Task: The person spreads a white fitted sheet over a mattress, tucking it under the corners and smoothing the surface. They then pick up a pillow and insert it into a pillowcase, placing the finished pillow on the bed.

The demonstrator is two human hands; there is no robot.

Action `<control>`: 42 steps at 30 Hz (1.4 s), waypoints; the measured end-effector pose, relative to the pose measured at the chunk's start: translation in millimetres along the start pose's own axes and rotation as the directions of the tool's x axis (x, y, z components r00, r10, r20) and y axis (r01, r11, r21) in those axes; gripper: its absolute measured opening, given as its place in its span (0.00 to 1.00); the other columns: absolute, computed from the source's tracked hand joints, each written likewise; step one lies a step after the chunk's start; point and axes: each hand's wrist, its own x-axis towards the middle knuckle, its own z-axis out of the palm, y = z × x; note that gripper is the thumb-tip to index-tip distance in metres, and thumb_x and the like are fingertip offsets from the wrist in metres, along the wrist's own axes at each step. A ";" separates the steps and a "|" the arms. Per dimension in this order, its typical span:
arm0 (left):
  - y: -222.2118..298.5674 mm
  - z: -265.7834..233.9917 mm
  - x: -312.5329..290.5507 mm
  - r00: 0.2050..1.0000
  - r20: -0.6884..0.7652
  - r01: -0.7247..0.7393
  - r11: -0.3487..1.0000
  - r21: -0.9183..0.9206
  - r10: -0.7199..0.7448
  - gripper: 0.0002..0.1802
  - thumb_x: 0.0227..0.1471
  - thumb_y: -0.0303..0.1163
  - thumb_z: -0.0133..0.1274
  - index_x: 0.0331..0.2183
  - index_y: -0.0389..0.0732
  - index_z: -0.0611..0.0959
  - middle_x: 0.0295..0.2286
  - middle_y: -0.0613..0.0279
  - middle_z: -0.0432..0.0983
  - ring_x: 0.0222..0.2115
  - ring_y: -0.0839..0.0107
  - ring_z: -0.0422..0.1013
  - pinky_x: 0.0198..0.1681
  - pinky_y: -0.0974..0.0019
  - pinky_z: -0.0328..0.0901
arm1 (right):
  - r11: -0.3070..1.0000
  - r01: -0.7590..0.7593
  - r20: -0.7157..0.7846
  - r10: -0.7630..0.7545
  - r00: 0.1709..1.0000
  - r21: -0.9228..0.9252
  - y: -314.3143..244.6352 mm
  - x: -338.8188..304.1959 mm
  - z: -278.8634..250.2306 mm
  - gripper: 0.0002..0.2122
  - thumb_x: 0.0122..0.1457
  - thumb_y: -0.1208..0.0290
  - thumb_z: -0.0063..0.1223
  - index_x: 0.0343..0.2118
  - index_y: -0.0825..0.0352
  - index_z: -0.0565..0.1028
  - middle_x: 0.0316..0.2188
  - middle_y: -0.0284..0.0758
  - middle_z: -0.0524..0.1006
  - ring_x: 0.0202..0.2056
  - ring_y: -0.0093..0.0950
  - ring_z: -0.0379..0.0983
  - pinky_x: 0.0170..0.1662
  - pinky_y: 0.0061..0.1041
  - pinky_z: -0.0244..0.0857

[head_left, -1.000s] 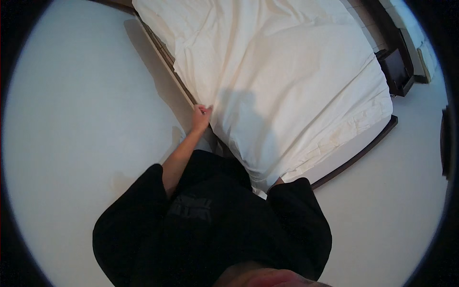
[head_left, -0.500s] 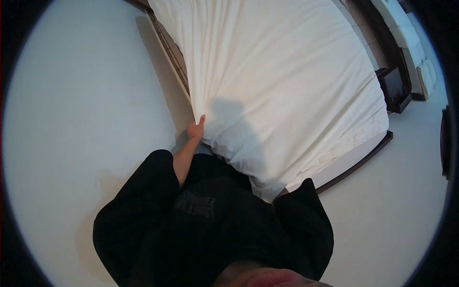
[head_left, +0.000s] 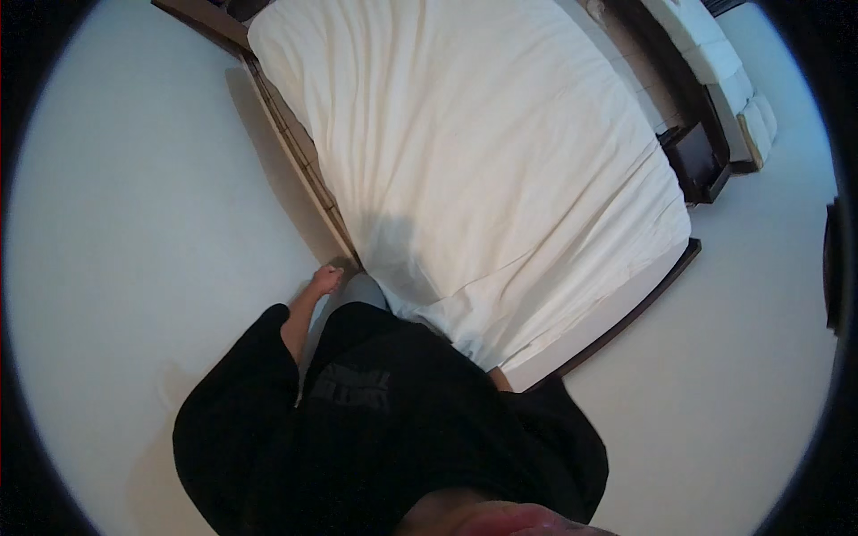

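A wrinkled white bedsheet (head_left: 500,152) covers the mattress in front of me, with long folds running across it. Beside the sheet's near left corner is my left hand (head_left: 330,278), apart from the cloth, its fingers curled and nothing visible in them. My right hand is hidden at the sheet's near edge; only a bit of bare forearm (head_left: 500,380) shows there below my black sleeve. Bunched cloth lies in front of my body. The mattress's pale side (head_left: 572,344) shows bare at the right.
A bed frame's wooden side rail (head_left: 295,147) runs along the left with slats inside it; a dark rail (head_left: 635,313) edges the right. Beyond the bed's far right are a dark nightstand-like box (head_left: 699,161) and a cushioned white seat (head_left: 715,54). Pale floor (head_left: 134,223) borders the bed.
My left hand has let go of the sheet's edge and moved left and down. The pulled corner has dropped against the mattress. The view has shifted, showing more of the left rail.
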 end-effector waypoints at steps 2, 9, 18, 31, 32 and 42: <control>12.0 -23.2 1.5 0.999 -0.014 -0.051 0.999 0.019 0.051 0.20 0.64 0.48 0.51 0.30 0.41 0.80 0.21 0.62 0.76 0.20 0.71 0.73 0.21 0.63 0.67 | 0.999 -0.036 -0.019 0.036 0.999 0.040 17.3 -18.0 -10.3 0.24 0.67 0.58 0.56 0.57 0.72 0.73 0.51 0.40 0.79 0.48 0.32 0.78 0.55 0.34 0.71; 31.1 -70.8 0.4 0.996 -0.017 -0.084 0.987 0.135 0.087 0.17 0.62 0.46 0.52 0.34 0.41 0.80 0.24 0.62 0.77 0.21 0.72 0.73 0.22 0.65 0.67 | 0.961 -0.136 -0.073 0.158 0.985 0.241 88.5 -73.6 -42.5 0.24 0.67 0.58 0.56 0.57 0.73 0.73 0.51 0.40 0.79 0.48 0.33 0.78 0.54 0.34 0.71; 89.5 -62.0 -57.7 0.991 0.096 -0.118 0.916 0.383 0.088 0.15 0.61 0.45 0.53 0.39 0.43 0.81 0.28 0.63 0.78 0.25 0.71 0.75 0.27 0.65 0.69 | 0.870 -0.073 -0.034 0.103 0.994 0.488 152.5 -76.5 -18.4 0.24 0.67 0.58 0.57 0.57 0.73 0.73 0.51 0.40 0.79 0.48 0.33 0.78 0.54 0.35 0.71; 110.4 -70.8 -66.2 0.931 0.293 -0.351 0.748 0.563 0.216 0.17 0.63 0.45 0.53 0.41 0.40 0.79 0.29 0.60 0.79 0.27 0.71 0.76 0.27 0.67 0.68 | 0.712 0.011 0.037 -0.052 0.998 0.702 181.6 -120.0 -21.4 0.24 0.67 0.57 0.57 0.57 0.73 0.73 0.50 0.40 0.80 0.47 0.33 0.78 0.53 0.35 0.72; 116.3 -72.3 -69.5 0.921 0.340 -0.358 0.750 0.556 0.187 0.17 0.63 0.45 0.53 0.41 0.40 0.79 0.29 0.60 0.79 0.27 0.71 0.76 0.27 0.67 0.68 | 0.691 0.019 0.042 -0.071 0.997 0.723 174.8 -130.2 -24.8 0.24 0.67 0.57 0.57 0.57 0.73 0.73 0.50 0.40 0.80 0.47 0.33 0.78 0.53 0.35 0.72; 133.1 -76.0 -81.3 0.922 0.356 -0.311 0.842 0.440 0.154 0.16 0.63 0.44 0.52 0.40 0.40 0.79 0.29 0.61 0.79 0.26 0.70 0.75 0.27 0.66 0.68 | 0.834 0.276 -0.124 -0.247 0.961 0.478 98.2 -190.0 -88.8 0.24 0.67 0.58 0.58 0.56 0.74 0.73 0.48 0.40 0.80 0.46 0.33 0.78 0.52 0.35 0.72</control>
